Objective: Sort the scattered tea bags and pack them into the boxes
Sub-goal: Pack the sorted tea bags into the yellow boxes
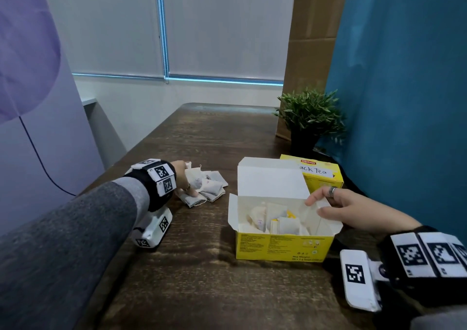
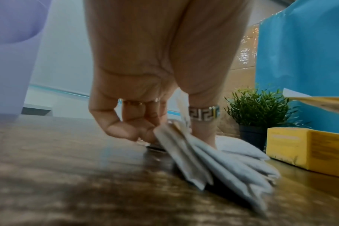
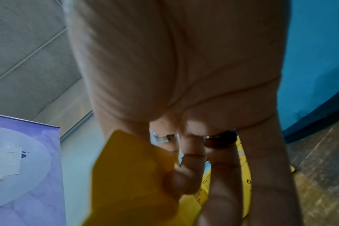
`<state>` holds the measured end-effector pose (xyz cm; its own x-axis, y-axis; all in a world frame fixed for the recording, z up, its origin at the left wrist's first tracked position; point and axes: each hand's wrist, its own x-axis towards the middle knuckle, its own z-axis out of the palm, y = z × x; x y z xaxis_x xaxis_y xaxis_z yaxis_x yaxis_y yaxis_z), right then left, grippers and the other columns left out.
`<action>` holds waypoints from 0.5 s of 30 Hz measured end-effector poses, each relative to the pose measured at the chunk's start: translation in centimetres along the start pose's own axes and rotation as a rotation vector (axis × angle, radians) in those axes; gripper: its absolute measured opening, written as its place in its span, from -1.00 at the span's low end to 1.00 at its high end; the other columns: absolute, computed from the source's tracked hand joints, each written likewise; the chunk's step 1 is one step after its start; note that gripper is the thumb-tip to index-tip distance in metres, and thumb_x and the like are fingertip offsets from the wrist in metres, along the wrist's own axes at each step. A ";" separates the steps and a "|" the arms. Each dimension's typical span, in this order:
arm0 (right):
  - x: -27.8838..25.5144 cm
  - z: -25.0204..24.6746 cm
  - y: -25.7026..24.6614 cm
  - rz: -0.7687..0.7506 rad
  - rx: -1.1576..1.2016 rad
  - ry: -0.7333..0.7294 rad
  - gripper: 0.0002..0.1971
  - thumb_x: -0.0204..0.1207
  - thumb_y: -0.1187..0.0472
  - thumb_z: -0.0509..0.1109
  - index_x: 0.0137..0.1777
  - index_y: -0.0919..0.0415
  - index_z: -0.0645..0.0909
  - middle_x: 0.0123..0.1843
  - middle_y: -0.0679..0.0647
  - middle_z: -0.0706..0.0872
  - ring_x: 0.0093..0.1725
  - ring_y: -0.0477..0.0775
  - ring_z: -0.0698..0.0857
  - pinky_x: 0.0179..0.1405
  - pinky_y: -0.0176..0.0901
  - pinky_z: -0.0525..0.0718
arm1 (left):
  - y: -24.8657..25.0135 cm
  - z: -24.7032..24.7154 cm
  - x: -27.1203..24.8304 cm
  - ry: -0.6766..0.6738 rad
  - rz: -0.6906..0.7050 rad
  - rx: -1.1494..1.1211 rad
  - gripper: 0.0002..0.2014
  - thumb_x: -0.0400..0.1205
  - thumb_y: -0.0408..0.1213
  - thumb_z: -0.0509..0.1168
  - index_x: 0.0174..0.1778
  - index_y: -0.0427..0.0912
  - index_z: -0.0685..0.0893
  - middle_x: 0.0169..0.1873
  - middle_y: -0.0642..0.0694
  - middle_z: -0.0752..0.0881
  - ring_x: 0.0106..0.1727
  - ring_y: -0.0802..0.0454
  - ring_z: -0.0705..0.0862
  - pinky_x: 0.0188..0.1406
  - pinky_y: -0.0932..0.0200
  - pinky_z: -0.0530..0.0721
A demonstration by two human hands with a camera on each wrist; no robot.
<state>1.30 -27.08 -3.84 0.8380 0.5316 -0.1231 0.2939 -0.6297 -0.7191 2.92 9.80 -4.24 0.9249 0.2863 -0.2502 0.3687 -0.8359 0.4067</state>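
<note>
A heap of white tea bags [image 1: 209,188] lies on the dark wooden table [image 1: 202,266], left of an open yellow tea box [image 1: 280,246]. My left hand [image 1: 187,183] is down on the heap; in the left wrist view its thumb and curled fingers grip a fanned bunch of the tea bags [image 2: 213,162]. Several tea bags [image 1: 278,221] stand inside the open box. My right hand [image 1: 317,207] pinches the box's right side flap [image 1: 322,226], which shows as a yellow flap [image 3: 126,168] in the right wrist view. A second yellow box [image 1: 323,175], lid down, is labelled "Black Tea".
A small potted plant [image 1: 310,119] stands at the back right, behind the labelled box. A blue panel [image 1: 404,102] runs along the right side and a purple panel [image 1: 30,102] along the left. The open box's lid [image 1: 270,178] stands upright.
</note>
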 end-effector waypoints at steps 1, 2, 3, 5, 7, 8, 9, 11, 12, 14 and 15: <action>-0.1 0.0 -0.1 -0.001 -0.002 0.002 -0.80 0.60 0.34 0.27 0.09 0.03 0.59 -0.07 0.24 0.65 -0.19 0.08 0.54 -0.12 -0.08 0.48 | -0.1 0.0 0.1 -0.012 -0.016 -0.016 -0.53 0.27 -0.19 0.64 0.00 -0.26 0.64 -0.27 -0.08 0.69 -0.17 -0.05 0.63 -0.20 0.19 0.55; -0.1 0.0 0.0 -0.001 -0.008 0.006 -0.80 0.60 0.34 0.27 0.09 0.03 0.59 -0.11 0.22 0.61 -0.20 0.08 0.52 -0.14 -0.08 0.46 | -0.3 0.0 0.2 -0.020 -0.019 -0.025 -0.58 0.27 -0.20 0.64 -0.05 -0.28 0.68 -0.27 -0.10 0.70 -0.19 -0.06 0.64 -0.22 0.20 0.55; -0.1 0.0 -0.1 -0.004 -0.016 0.008 -0.80 0.60 0.33 0.27 0.08 0.02 0.60 -0.14 0.21 0.58 -0.21 0.08 0.50 -0.15 -0.08 0.44 | -0.5 0.1 0.2 -0.022 -0.025 -0.028 -0.63 0.27 -0.21 0.63 -0.12 -0.28 0.71 -0.27 -0.12 0.71 -0.22 -0.06 0.64 -0.25 0.21 0.56; -0.1 0.0 -0.1 -0.001 -0.021 0.013 -0.80 0.59 0.33 0.28 0.08 0.01 0.60 -0.15 0.20 0.55 -0.21 0.09 0.49 -0.16 -0.07 0.42 | -1.0 0.0 0.1 -0.002 -0.031 -0.044 -0.70 0.27 -0.22 0.63 -0.22 -0.28 0.73 -0.30 -0.13 0.70 -0.25 -0.05 0.62 -0.27 0.22 0.54; -0.1 0.0 -0.1 0.000 -0.025 0.022 -0.79 0.59 0.31 0.28 0.08 -0.01 0.60 -0.16 0.19 0.51 -0.22 0.10 0.46 -0.16 -0.07 0.40 | -1.6 -0.3 -0.2 -0.001 -0.048 -0.061 -0.65 0.27 -0.23 0.63 -0.12 -0.31 0.74 -0.31 -0.13 0.66 -0.28 -0.03 0.57 -0.30 0.23 0.50; -0.1 0.0 -0.1 -0.001 -0.032 0.026 -0.79 0.59 0.30 0.28 0.07 -0.03 0.60 -0.18 0.18 0.48 -0.23 0.10 0.43 -0.18 -0.07 0.38 | -1.9 -0.5 -0.5 -0.002 -0.052 -0.065 -0.62 0.27 -0.21 0.63 -0.10 -0.30 0.75 -0.31 -0.13 0.65 -0.31 -0.02 0.55 -0.32 0.23 0.48; -0.1 0.1 -0.3 -0.004 -0.041 0.030 -0.79 0.59 0.30 0.28 0.07 -0.03 0.60 -0.19 0.18 0.45 -0.24 0.10 0.41 -0.19 -0.08 0.35 | -2.2 -0.9 -0.8 -0.002 -0.058 -0.074 -0.62 0.26 -0.19 0.64 -0.11 -0.29 0.75 -0.32 -0.13 0.65 -0.32 -0.01 0.55 -0.33 0.22 0.48; -0.2 0.1 -0.4 -0.005 -0.050 0.037 -0.79 0.59 0.32 0.27 0.07 -0.01 0.59 -0.21 0.19 0.42 -0.25 0.10 0.39 -0.22 -0.10 0.34 | -3.0 -1.4 -1.3 -0.003 -0.052 -0.097 -0.62 0.24 -0.19 0.65 -0.14 -0.29 0.75 -0.30 -0.15 0.68 -0.32 -0.02 0.57 -0.30 0.18 0.52; -0.3 0.1 -0.5 -0.002 -0.048 0.037 -0.79 0.59 0.33 0.27 0.08 0.01 0.59 -0.20 0.19 0.43 -0.25 0.09 0.39 -0.23 -0.11 0.34 | -3.4 -1.8 -1.7 -0.011 -0.053 -0.119 -0.62 0.24 -0.22 0.65 -0.13 -0.32 0.75 -0.28 -0.17 0.70 -0.29 -0.03 0.60 -0.26 0.15 0.57; -0.4 0.2 -0.8 -0.012 -0.056 0.036 -0.80 0.60 0.33 0.27 0.10 0.03 0.59 -0.22 0.18 0.42 -0.27 0.09 0.39 -0.25 -0.12 0.34 | -3.7 -2.6 -2.8 -0.024 -0.044 -0.196 -0.71 0.28 -0.31 0.63 -0.17 -0.31 0.75 -0.24 -0.19 0.73 -0.25 -0.05 0.65 -0.19 0.12 0.64; -0.5 0.2 -0.9 -0.018 -0.067 0.038 -0.80 0.60 0.33 0.27 0.10 0.03 0.59 -0.25 0.18 0.40 -0.30 0.08 0.38 -0.28 -0.14 0.33 | -3.8 -3.1 -3.5 -0.030 -0.031 -0.232 -0.75 0.29 -0.34 0.62 -0.20 -0.29 0.74 -0.23 -0.21 0.74 -0.25 -0.06 0.66 -0.17 0.11 0.66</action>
<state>0.55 -26.63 -3.27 0.8489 0.5219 -0.0837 0.3378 -0.6574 -0.6736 -1.43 13.38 -2.17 0.9109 0.2934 -0.2901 0.4115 -0.6960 0.5884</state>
